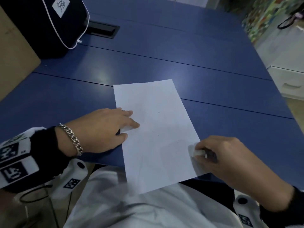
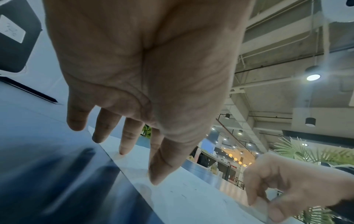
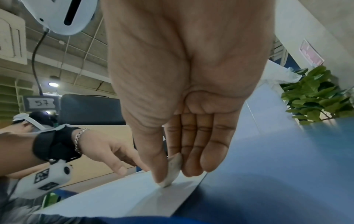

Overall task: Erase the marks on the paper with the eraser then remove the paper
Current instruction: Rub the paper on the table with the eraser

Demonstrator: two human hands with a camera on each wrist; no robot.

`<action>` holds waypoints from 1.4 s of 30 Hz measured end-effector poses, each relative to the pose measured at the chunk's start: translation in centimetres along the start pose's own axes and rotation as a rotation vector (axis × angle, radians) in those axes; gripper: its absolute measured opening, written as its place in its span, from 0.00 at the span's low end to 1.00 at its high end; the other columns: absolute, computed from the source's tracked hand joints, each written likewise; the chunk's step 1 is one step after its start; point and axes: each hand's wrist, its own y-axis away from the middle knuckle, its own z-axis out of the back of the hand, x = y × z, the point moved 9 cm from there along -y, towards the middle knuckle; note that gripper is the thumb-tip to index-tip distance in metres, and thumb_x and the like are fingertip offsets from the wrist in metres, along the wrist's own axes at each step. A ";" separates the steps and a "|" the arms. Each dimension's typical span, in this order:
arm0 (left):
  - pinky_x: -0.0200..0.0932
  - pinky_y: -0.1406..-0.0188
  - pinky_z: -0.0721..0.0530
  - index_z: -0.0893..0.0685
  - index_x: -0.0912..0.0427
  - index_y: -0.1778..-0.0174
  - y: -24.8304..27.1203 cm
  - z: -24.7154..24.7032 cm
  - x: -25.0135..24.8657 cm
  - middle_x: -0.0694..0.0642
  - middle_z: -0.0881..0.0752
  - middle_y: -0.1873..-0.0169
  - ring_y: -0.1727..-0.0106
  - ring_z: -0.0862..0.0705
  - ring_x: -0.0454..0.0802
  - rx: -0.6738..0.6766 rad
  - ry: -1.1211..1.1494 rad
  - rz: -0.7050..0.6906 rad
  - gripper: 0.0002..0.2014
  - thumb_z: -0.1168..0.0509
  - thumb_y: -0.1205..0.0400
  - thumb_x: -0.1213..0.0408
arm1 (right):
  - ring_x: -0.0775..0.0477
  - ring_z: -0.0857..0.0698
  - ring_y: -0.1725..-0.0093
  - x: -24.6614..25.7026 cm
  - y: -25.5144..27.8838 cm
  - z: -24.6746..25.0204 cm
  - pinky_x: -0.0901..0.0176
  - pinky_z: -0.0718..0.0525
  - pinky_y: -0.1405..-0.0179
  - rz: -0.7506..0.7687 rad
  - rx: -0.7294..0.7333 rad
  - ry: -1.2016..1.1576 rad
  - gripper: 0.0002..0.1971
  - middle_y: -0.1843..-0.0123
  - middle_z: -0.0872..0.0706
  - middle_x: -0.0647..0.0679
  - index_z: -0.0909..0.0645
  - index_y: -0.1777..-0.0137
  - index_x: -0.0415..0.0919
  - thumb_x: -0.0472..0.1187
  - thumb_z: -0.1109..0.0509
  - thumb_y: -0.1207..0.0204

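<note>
Head view: the paper (image 1: 156, 134) lies on the blue table (image 1: 181, 55), its near edge hanging over the table's edge toward the person. A few faint marks (image 1: 158, 113) show on it. The left hand (image 1: 102, 129) rests flat at the paper's left edge, fingers straight and slightly spread, fingertips (image 2: 124, 149) pressing the sheet. The right hand (image 1: 230, 158) pinches the white eraser (image 1: 198, 152) between thumb and curled fingers; in the right wrist view the eraser's tip (image 3: 168, 181) touches the paper near its right edge. A silver bracelet (image 1: 72, 139) circles the left wrist. A dark bag (image 1: 49, 25) with a label stands at the table's far left, beside a cardboard box (image 1: 13, 63).
</note>
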 end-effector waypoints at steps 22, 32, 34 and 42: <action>0.57 0.10 0.65 0.67 0.43 0.09 -1.7 -3.1 -1.9 0.48 0.71 0.11 0.10 0.70 0.54 0.163 -0.150 -0.071 0.59 0.41 0.26 0.19 | 0.61 0.13 0.54 2.6 -1.4 -0.2 0.62 0.13 0.58 0.148 0.180 -0.050 0.10 0.58 0.13 0.63 0.12 0.46 0.59 0.60 0.25 0.22; 0.68 0.11 0.60 0.70 0.33 0.13 -5.0 -3.3 -5.1 0.49 0.72 0.11 0.10 0.68 0.67 0.072 -0.104 -0.034 0.67 0.42 0.40 0.10 | 0.63 0.12 0.58 5.0 -6.2 0.0 0.68 0.15 0.56 0.188 0.144 -0.110 0.09 0.59 0.11 0.62 0.09 0.43 0.57 0.52 0.19 0.22; 0.70 0.12 0.58 0.72 0.35 0.13 -5.1 -3.7 -4.6 0.48 0.73 0.11 0.11 0.68 0.67 0.086 -0.120 -0.002 0.69 0.42 0.42 0.10 | 0.61 0.12 0.60 5.5 -6.8 -0.3 0.63 0.13 0.57 0.197 0.152 -0.094 0.08 0.61 0.10 0.60 0.09 0.44 0.55 0.52 0.20 0.21; 0.76 0.14 0.55 0.74 0.35 0.14 -5.2 -3.7 -4.4 0.46 0.74 0.12 0.11 0.68 0.72 0.109 -0.147 0.006 0.70 0.44 0.44 0.08 | 0.57 0.12 0.63 6.3 -7.9 -0.5 0.53 0.09 0.58 0.229 0.161 -0.052 0.01 0.63 0.10 0.57 0.10 0.53 0.50 0.45 0.22 0.22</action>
